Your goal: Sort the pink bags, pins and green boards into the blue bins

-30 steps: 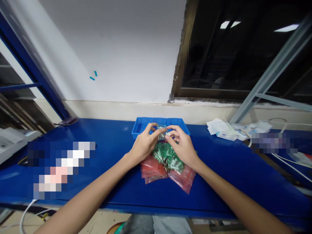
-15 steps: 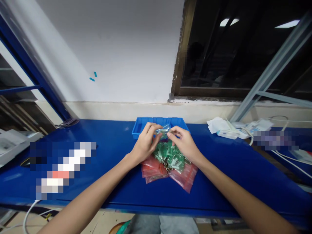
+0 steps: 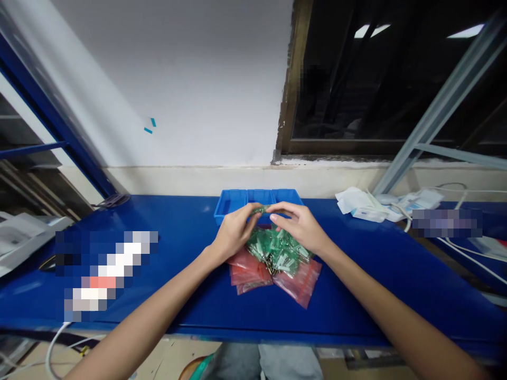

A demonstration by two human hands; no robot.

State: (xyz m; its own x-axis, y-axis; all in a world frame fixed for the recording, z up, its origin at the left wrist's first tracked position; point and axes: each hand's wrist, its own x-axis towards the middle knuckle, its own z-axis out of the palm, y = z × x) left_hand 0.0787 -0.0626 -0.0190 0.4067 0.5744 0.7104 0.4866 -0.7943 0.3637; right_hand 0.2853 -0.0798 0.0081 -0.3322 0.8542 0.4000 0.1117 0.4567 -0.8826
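Note:
My left hand [image 3: 234, 231] and my right hand [image 3: 300, 224] meet above the middle of the table. Between their fingertips is a small greenish plastic bag [image 3: 260, 209], pinched at both sides and partly hidden by the fingers. Just below lies a heap of green plastic bags [image 3: 279, 248] holding small pale and metallic pieces. Red-tinted zip bags [image 3: 301, 285] stick out under the heap toward me. Some thin metal pieces [image 3: 270, 265] show in the heap's middle. Behind my hands stands a blue tray [image 3: 218, 209] with three compartments, its front partly covered by them.
Everything stands on a blue tabletop [image 3: 190, 322] against a pale wall. White packets [image 3: 366, 205] and cables lie at the back right. At the left are a blurred-out object and a white box [image 3: 34, 243]. Metal uprights [image 3: 439, 108] rise at both sides.
The bag between my fingers has tilted; it shows now as a thin greenish strip instead of a clear, shiny face. My right fingers have stretched farther over it.

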